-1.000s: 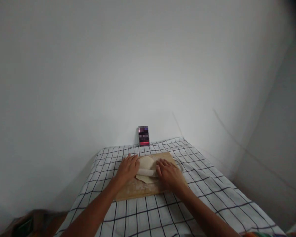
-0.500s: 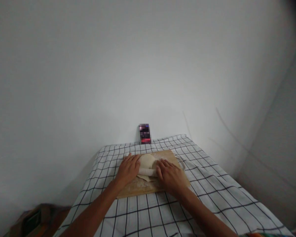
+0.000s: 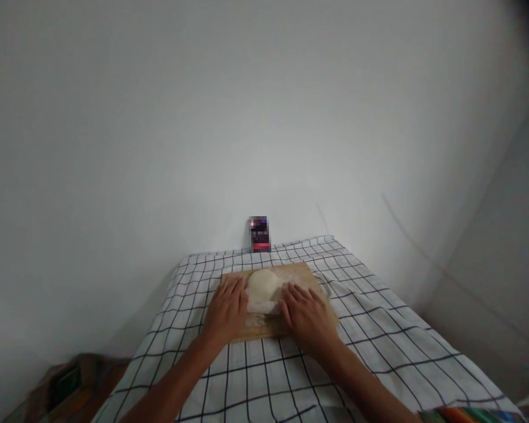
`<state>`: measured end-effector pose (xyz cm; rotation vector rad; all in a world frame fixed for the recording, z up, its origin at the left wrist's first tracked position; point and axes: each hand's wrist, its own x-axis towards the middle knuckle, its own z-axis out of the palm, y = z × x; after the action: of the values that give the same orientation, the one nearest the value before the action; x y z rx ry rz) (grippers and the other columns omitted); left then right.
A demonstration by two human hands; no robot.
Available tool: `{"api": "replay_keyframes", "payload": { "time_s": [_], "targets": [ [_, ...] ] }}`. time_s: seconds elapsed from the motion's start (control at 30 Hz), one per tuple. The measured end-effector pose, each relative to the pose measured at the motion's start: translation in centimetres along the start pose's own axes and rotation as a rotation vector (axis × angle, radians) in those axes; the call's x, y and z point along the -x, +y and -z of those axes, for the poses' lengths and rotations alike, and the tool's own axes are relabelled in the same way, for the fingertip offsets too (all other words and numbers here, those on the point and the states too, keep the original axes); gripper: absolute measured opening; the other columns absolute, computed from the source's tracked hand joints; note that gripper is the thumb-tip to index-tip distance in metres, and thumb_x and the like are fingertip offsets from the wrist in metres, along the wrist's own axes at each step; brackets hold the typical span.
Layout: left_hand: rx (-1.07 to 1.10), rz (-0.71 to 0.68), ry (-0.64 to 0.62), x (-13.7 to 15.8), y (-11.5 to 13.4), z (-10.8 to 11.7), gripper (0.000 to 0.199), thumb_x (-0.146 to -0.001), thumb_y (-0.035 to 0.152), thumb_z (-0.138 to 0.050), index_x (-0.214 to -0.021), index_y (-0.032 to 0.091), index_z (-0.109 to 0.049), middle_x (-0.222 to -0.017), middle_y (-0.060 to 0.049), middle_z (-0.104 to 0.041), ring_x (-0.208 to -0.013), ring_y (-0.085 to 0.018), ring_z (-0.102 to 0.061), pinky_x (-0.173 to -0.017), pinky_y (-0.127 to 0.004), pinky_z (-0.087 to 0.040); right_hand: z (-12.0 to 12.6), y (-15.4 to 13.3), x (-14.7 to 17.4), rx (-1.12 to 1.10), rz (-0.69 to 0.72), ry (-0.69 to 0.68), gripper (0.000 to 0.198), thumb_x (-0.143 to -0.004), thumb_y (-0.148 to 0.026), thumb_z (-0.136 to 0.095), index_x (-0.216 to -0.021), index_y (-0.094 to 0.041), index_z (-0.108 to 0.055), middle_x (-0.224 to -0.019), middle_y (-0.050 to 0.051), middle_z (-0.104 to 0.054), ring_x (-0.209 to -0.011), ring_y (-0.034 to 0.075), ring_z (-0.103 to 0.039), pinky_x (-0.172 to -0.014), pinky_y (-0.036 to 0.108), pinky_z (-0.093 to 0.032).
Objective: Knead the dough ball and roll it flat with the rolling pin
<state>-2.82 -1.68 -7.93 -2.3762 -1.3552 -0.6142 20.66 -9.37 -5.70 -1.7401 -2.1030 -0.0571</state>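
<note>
A pale rolling pin [image 3: 263,307] lies crosswise over a sheet of white dough [image 3: 264,285], which shows as a rounded lobe beyond the pin. Under both is a wooden board [image 3: 298,271] dusted with flour. My left hand [image 3: 227,304] rests over the left end of the pin, fingers pointing forward. Over the right end lies my right hand [image 3: 305,311], its fingers curved down onto the pin. Both pin ends are hidden beneath my hands.
The board lies on a table with a white, black-checked cloth [image 3: 374,329]. At the far edge a dark, blurred-out rectangular object [image 3: 260,234] leans against the wall [image 3: 264,117]. A brown box-like thing [image 3: 66,382] is low at the left.
My hands and the rolling pin have come nearer to me over the board. The dough flap that showed on the near side of the pin is now mostly out of sight. The view has shifted slightly.
</note>
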Motion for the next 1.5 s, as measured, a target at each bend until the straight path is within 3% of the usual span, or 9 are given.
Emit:
{"api": "replay_keyframes", "payload": {
  "time_s": [0.17, 0.3, 0.5, 0.6, 0.77, 0.87, 1.07, 1.23, 1.5],
  "targets": [
    [0.008, -0.019, 0.024, 1.6, 0.3, 0.3, 0.049, -0.108, 0.034, -0.031, -0.149, 0.014, -0.051, -0.156, -0.016, -0.055, -0.152, -0.031, -0.041, -0.119, -0.056, -0.043, -0.6, -0.2, 1.9, -0.021, 0.042, 0.044, 0.053, -0.110, -0.038, -0.031, -0.151, -0.012, -0.053, -0.158, 0.015, -0.050, -0.148, 0.028, -0.046, -0.125, 0.049, -0.029],
    [-0.029, 0.076, -0.089, -1.8, 0.2, -0.2, 0.048, -0.106, 0.033, -0.034, -0.144, 0.016, -0.058, -0.151, -0.014, -0.060, -0.148, -0.032, -0.047, -0.120, -0.058, -0.040, -0.4, 0.9, -1.1, 0.000, 0.008, 0.000, 0.049, -0.110, -0.040, -0.033, -0.143, -0.018, -0.061, -0.157, 0.013, -0.054, -0.149, 0.031, -0.045, -0.121, 0.053, -0.035],
    [-0.027, 0.102, -0.077, -6.3, 0.3, -1.0, 0.046, -0.103, 0.029, -0.037, -0.140, 0.019, -0.063, -0.143, -0.013, -0.067, -0.142, -0.034, -0.054, -0.115, -0.061, -0.043, -0.2, 2.9, -5.6, 0.015, -0.022, -0.018, 0.045, -0.110, -0.036, -0.032, -0.136, -0.020, -0.065, -0.148, 0.012, -0.062, -0.142, 0.027, -0.053, -0.117, 0.048, -0.039],
    [-0.006, 0.068, -0.062, -4.6, 0.4, -0.9, 0.048, -0.103, 0.028, -0.037, -0.143, 0.016, -0.060, -0.147, -0.014, -0.064, -0.145, -0.032, -0.051, -0.119, -0.057, -0.040, -0.2, 2.4, -4.3, 0.023, -0.003, -0.013, 0.045, -0.110, -0.034, -0.032, -0.137, -0.019, -0.064, -0.150, 0.012, -0.061, -0.143, 0.027, -0.052, -0.117, 0.048, -0.040],
    [0.053, -0.023, 0.078, 1.3, 0.8, 0.4, 0.053, -0.108, 0.033, -0.031, -0.156, 0.016, -0.044, -0.157, -0.014, -0.054, -0.151, -0.030, -0.042, -0.123, -0.059, -0.036, -0.4, 0.5, 1.2, -0.001, 0.032, 0.000, 0.054, -0.110, -0.041, -0.030, -0.151, -0.014, -0.052, -0.161, 0.015, -0.046, -0.151, 0.030, -0.042, -0.120, 0.054, -0.037],
    [0.067, -0.039, 0.026, 2.8, 1.0, 1.1, 0.053, -0.109, 0.036, -0.029, -0.157, 0.020, -0.042, -0.159, -0.010, -0.052, -0.151, -0.028, -0.042, -0.124, -0.059, -0.033, -0.5, 0.4, 2.6, -0.025, 0.078, 0.019, 0.054, -0.110, -0.040, -0.032, -0.156, -0.016, -0.048, -0.162, 0.012, -0.045, -0.151, 0.027, -0.041, -0.124, 0.053, -0.031],
    [0.004, 0.058, -0.115, -2.5, 0.7, 0.7, 0.050, -0.107, 0.033, -0.031, -0.146, 0.018, -0.056, -0.152, -0.011, -0.059, -0.146, -0.032, -0.049, -0.123, -0.062, -0.032, 0.1, 2.5, -3.1, -0.010, 0.062, -0.054, 0.048, -0.111, -0.042, -0.031, -0.148, -0.025, -0.056, -0.158, 0.009, -0.052, -0.152, 0.029, -0.040, -0.122, 0.058, -0.029],
    [-0.008, 0.118, -0.109, -6.2, 0.6, -0.2, 0.047, -0.104, 0.033, -0.037, -0.142, 0.018, -0.060, -0.146, -0.014, -0.064, -0.141, -0.039, -0.054, -0.114, -0.068, -0.040, 0.2, 3.8, -7.2, -0.034, 0.054, -0.094, 0.047, -0.112, -0.037, -0.028, -0.138, -0.021, -0.064, -0.153, 0.010, -0.058, -0.147, 0.023, -0.046, -0.120, 0.046, -0.034],
    [0.058, -0.035, 0.094, 0.9, 1.4, 0.0, 0.050, -0.107, 0.033, -0.033, -0.151, 0.018, -0.052, -0.152, -0.013, -0.059, -0.147, -0.031, -0.049, -0.120, -0.060, -0.041, 0.2, 1.9, -0.5, -0.003, 0.084, -0.036, 0.053, -0.111, -0.040, -0.028, -0.154, -0.018, -0.050, -0.163, 0.011, -0.046, -0.154, 0.027, -0.036, -0.124, 0.049, -0.030]
  ]
}}
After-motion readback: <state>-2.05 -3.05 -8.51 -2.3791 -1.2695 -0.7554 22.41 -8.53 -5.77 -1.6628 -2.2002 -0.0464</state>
